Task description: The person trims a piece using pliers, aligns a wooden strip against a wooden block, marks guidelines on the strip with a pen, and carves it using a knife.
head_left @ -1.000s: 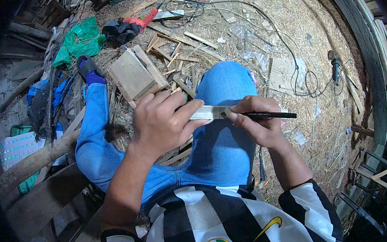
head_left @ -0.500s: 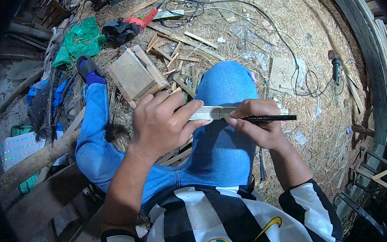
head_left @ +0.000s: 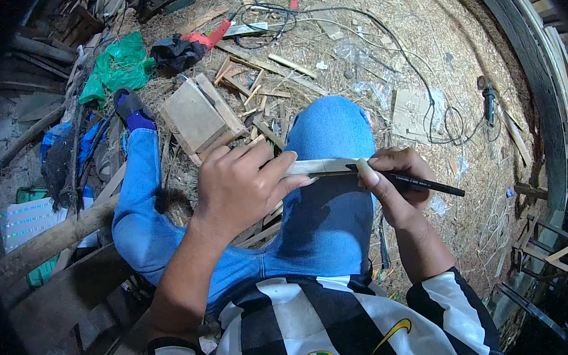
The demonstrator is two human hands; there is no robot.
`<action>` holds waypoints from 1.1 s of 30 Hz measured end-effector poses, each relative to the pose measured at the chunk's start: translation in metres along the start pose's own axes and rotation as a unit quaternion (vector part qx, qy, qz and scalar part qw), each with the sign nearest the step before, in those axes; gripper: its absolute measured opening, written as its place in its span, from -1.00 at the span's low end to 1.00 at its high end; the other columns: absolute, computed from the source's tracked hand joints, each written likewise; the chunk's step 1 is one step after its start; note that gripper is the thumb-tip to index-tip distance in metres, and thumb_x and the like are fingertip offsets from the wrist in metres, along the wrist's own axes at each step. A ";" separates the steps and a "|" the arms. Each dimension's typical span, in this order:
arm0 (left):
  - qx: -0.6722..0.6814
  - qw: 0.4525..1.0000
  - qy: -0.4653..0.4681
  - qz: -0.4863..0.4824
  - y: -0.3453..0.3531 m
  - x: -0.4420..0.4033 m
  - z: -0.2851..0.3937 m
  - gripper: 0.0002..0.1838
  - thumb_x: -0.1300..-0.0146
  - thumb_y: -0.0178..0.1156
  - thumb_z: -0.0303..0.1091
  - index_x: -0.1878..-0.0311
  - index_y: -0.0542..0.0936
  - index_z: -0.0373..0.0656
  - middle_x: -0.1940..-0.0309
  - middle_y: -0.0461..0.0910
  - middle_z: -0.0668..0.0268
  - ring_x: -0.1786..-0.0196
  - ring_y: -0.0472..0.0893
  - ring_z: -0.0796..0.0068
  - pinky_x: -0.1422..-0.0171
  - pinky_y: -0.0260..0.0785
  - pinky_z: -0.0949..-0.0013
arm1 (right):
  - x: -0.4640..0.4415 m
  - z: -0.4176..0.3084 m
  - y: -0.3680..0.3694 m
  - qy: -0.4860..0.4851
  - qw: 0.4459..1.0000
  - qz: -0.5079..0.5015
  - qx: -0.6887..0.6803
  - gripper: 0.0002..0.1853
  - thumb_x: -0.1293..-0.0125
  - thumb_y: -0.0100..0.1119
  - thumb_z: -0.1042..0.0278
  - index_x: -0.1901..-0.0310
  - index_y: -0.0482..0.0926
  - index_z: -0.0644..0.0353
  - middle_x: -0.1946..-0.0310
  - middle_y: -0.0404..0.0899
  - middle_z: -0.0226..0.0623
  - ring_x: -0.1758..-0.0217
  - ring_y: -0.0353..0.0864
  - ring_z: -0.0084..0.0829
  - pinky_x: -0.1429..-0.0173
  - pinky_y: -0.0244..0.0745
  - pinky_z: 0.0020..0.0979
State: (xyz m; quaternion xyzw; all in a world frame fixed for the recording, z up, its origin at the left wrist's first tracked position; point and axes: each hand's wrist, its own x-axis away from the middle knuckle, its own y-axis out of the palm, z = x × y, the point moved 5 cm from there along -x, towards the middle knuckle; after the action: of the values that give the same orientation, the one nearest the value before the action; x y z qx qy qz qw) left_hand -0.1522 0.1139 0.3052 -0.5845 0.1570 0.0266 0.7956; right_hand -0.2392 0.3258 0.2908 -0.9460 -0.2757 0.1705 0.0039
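Head view: left hand (head_left: pixel 241 184) clamped on pale strip (head_left: pixel 320 166), mid-frame; right hand (head_left: pixel 401 185) pinching black pen (head_left: pixel 426 183). Green plastic (head_left: pixel 118 67) upper left; littered ground (head_left: pixel 435 15) upper right.

We list: one tan floor (head_left: pixel 463 33), strewn with straw-like litter; one long, weathered grey timber beam (head_left: pixel 528 45), edging it at right; one dark, slatted frame (head_left: pixel 545 258), lower right; one thick, round brown wooden pole (head_left: pixel 62 236), lower left; light, bright across the floor, dim at far left.
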 end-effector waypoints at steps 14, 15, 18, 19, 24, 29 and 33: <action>0.163 0.967 -0.142 -0.137 0.011 -0.012 -0.016 -0.71 -0.30 0.38 -0.04 0.28 0.80 -0.07 0.49 0.72 0.13 0.38 0.71 0.05 0.22 0.51 0.07 | -0.006 0.007 0.005 0.114 0.993 -0.005 -0.021 -0.91 -0.34 0.39 0.52 0.20 0.69 0.35 0.37 0.73 -0.25 0.34 0.70 -0.57 0.25 0.57 -0.49; 0.184 0.960 -0.151 -0.148 0.013 -0.013 -0.018 -0.70 -0.29 0.38 -0.01 0.26 0.81 -0.06 0.48 0.72 0.10 0.34 0.71 0.02 0.19 0.51 0.04 | -0.008 0.009 0.005 0.114 0.993 -0.005 -0.021 -0.91 -0.34 0.39 0.52 0.20 0.69 0.35 0.37 0.73 -0.25 0.34 0.70 -0.57 0.25 0.57 -0.49; 0.214 0.943 -0.185 -0.176 0.022 -0.013 -0.023 -0.66 -0.26 0.40 0.03 0.22 0.83 -0.07 0.45 0.72 0.07 0.29 0.72 0.00 0.14 0.51 0.03 | -0.015 0.007 0.010 0.058 0.994 -0.051 0.083 -0.91 -0.30 0.42 0.50 0.24 0.71 0.33 0.40 0.74 -0.21 0.36 0.73 -0.51 0.27 0.58 -0.44; 0.214 0.943 -0.186 -0.176 0.021 -0.014 -0.024 -0.66 -0.26 0.40 0.03 0.22 0.83 -0.07 0.45 0.72 0.07 0.29 0.72 0.00 0.14 0.51 0.03 | -0.016 0.009 0.009 0.058 0.994 -0.052 0.083 -0.91 -0.30 0.42 0.50 0.24 0.71 0.33 0.40 0.74 -0.21 0.36 0.73 -0.51 0.27 0.58 -0.44; 0.187 0.950 -0.158 -0.192 0.018 -0.018 -0.021 -0.69 -0.28 0.39 0.00 0.20 0.83 -0.05 0.38 0.75 0.12 0.31 0.72 0.05 0.13 0.52 0.08 | -0.019 0.015 0.011 0.016 0.991 -0.087 0.100 -0.93 -0.27 0.40 0.55 0.25 0.71 0.34 0.43 0.71 -0.16 0.40 0.74 -0.39 0.28 0.59 -0.41; 0.142 0.979 -0.085 -0.117 0.009 -0.018 -0.012 -0.73 -0.28 0.38 -0.05 0.19 0.82 -0.03 0.40 0.76 0.20 0.35 0.72 0.13 0.20 0.52 0.10 | -0.016 0.026 0.012 0.059 0.994 -0.054 0.068 -0.95 -0.27 0.38 0.58 0.27 0.70 0.36 0.44 0.71 -0.16 0.41 0.74 -0.40 0.29 0.58 -0.40; 0.121 0.985 -0.072 -0.098 0.008 -0.016 -0.011 -0.75 -0.27 0.38 -0.07 0.22 0.80 -0.03 0.44 0.73 0.25 0.38 0.72 0.19 0.26 0.50 0.14 | -0.015 0.025 0.013 0.075 0.995 -0.047 0.051 -0.95 -0.25 0.38 0.60 0.28 0.70 0.38 0.43 0.72 -0.14 0.41 0.74 -0.38 0.29 0.58 -0.40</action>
State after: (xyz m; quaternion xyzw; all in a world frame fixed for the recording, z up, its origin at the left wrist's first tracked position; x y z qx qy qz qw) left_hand -0.1717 0.1086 0.3000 -0.4929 0.0435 -0.0290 0.8685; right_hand -0.2527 0.3050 0.2713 -0.9408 -0.3094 0.1126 0.0809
